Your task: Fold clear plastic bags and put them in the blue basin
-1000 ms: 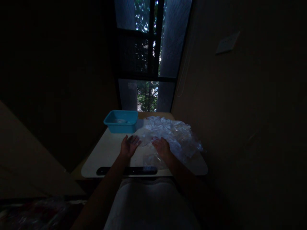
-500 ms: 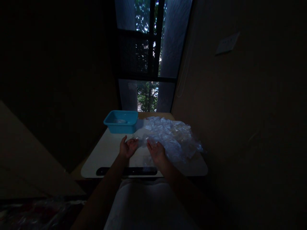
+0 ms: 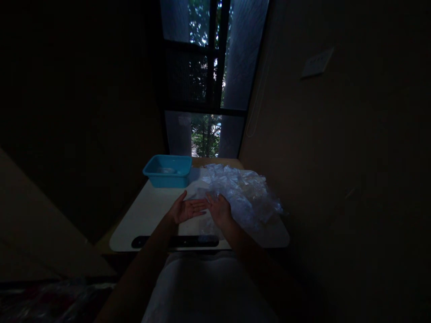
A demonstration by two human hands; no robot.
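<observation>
My left hand (image 3: 188, 210) is held palm up over the board, its fingers stretched out flat towards the right and the thumb raised. Close beside it, my right hand (image 3: 220, 211) has its fingers extended and apart, their tips near the left fingertips. A thin clear plastic piece (image 3: 197, 187) shows just beyond the fingers; whether either hand touches it is too dim to tell. Next to my right hand spreads a heap of crumpled clear plastic bags (image 3: 240, 190).
A blue plastic basin (image 3: 168, 180) with something pale inside stands at the back left of the white board table (image 3: 134, 220). A dark slotted strip (image 3: 178, 241) lies along its front edge. Walls flank both sides, with a window (image 3: 205, 134) behind.
My left hand has moved right and its fingers have straightened out, now meeting near the right fingertips. My right hand stays about where it was. The view has shifted slightly.
</observation>
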